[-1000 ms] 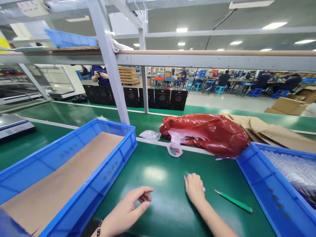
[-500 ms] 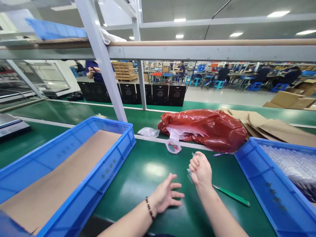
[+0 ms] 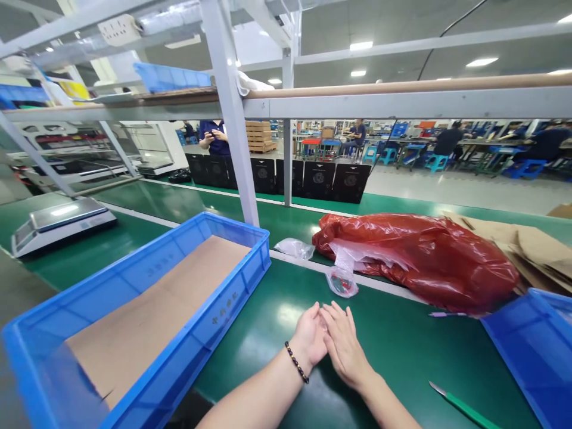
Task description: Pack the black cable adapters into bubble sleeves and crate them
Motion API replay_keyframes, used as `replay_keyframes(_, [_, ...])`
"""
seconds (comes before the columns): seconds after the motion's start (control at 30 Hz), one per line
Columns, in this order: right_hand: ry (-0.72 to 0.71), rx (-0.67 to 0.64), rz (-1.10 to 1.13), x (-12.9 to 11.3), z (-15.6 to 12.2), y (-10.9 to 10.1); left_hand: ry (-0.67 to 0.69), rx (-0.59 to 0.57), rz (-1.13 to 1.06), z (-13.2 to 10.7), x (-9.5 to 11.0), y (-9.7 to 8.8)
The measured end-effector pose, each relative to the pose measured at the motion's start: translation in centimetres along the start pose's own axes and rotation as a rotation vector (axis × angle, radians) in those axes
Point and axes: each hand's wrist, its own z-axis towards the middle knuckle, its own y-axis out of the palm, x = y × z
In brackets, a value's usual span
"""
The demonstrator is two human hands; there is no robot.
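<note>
The right hand (image 3: 346,342) has come over to the left hand (image 3: 311,336), and the two now meet above the smooth green worktop (image 3: 393,333); half a second ago they were apart, the right one a fist with crinkled clear plastic film poking out. The left hand is cupped, palm turned up, and the right lies against it with fingers stretched. What looks like a scrap of that film (image 3: 323,322) glints between them; whether either hand is clamped on it, I cannot tell. The work in hand seems to have passed from one hand to both.

Just beyond the fingertips lies a small clear plastic bag with red bits (image 3: 342,282), touched by neither hand. Behind it sprawls a large, glossy red plastic bag (image 3: 415,256). Well to the right rests a green-handled knife with a slim metal blade (image 3: 465,406); to the left stands a long blue plastic tray (image 3: 223,310) lined with brown cardboard (image 3: 152,316).
</note>
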Motion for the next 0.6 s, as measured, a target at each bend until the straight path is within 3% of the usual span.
replay_keyframes(0.07, [-0.086,-0.068,-0.008,0.5,0.0,0.3,-0.014,-0.022,0.018,0.0,1.0,-0.6])
replay_keyframes(0.2, [-0.209,-0.076,0.073,1.7,1.5,0.5,-0.007,0.002,0.014,0.3,2.4,-1.2])
replay_keyframes(0.33, [-0.186,-0.023,0.198,3.2,4.9,0.8,-0.025,-0.061,0.177,1.1,3.6,-0.9])
replay_keyframes(0.4, [-0.060,0.021,0.249,4.2,7.1,1.1,0.042,-0.020,0.433,2.1,4.6,-1.0])
replay_keyframes(0.5, [0.291,0.059,0.287,6.1,10.9,1.7,0.289,0.148,0.819,4.3,6.9,-1.4])
replay_keyframes(0.6, [0.499,0.022,0.267,8.3,14.6,3.0,0.503,0.253,0.967,6.8,9.3,-2.2])
